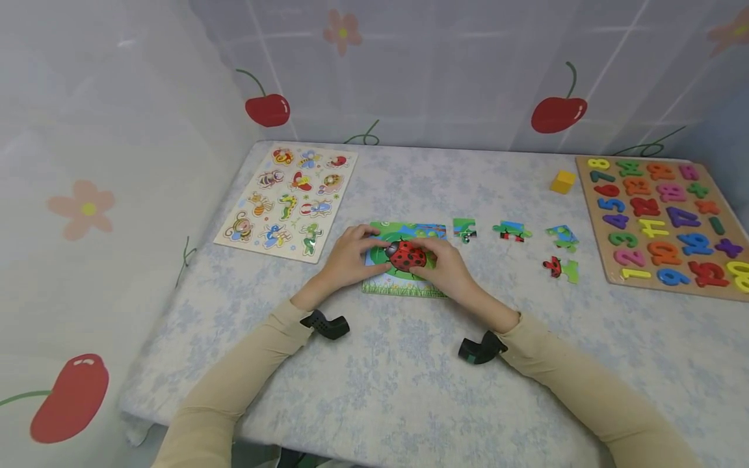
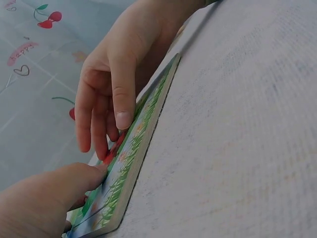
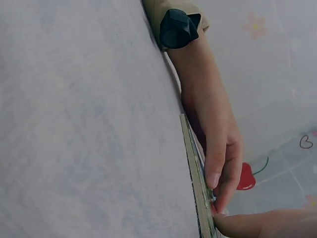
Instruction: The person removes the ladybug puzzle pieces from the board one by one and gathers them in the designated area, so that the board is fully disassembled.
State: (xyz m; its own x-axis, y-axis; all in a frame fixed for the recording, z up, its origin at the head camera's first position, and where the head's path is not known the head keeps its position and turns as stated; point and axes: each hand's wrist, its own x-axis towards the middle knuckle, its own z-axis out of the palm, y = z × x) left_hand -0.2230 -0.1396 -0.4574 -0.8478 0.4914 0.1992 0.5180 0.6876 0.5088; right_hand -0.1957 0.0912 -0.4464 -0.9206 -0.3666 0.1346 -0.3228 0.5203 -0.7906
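Beige sleeves [image 1: 236, 377] reach in from the bottom edge of the frame, over a cloth-covered surface [image 1: 386, 364] that fills much of the view. Toward the right edge lies a number board [image 1: 612, 272]; toward the upper left, a pale insect board [image 1: 295, 231]. Near the centre rests a flat picture panel [image 1: 398, 286]. Its edge, seen side-on in both wrist views, suggests something stiff and light, probably smooth enough to slide; it should take a press without bending, and its uncovered lower edge, along the printed grass, looks a good place to hold. Left hand [image 1: 350, 255] and right hand [image 1: 447, 266] are relaxed, neither clenched, thumbs and forefingers parted on either side of the ladybug [image 1: 406, 255]. Right of centre lie four loose pieces [image 1: 512, 229]; their narrow tabs are likely the weakest part, so a pinch across the body should suit. Smallest is a yellow block [image 1: 563, 182], upper right.
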